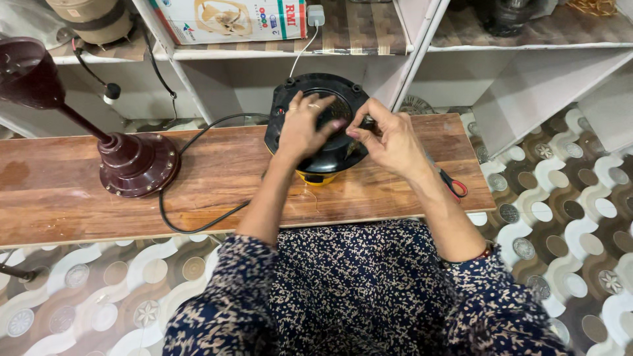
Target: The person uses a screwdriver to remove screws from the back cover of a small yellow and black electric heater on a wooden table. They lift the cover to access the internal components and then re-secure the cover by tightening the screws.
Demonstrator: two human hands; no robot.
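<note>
Your left hand (302, 128) lies flat, fingers spread, on the round black appliance base (323, 125) standing on the wooden counter (79, 198). Your right hand (389, 142) has its grip pinched on a small dark part (366, 122) at the base's rim. Red-handled scissors (452, 182) lie just beside your right wrist.

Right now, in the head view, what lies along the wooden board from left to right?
Maroon fan motor housing → black power cord → left hand on the black round appliance base → right hand → red-handled scissors.
</note>
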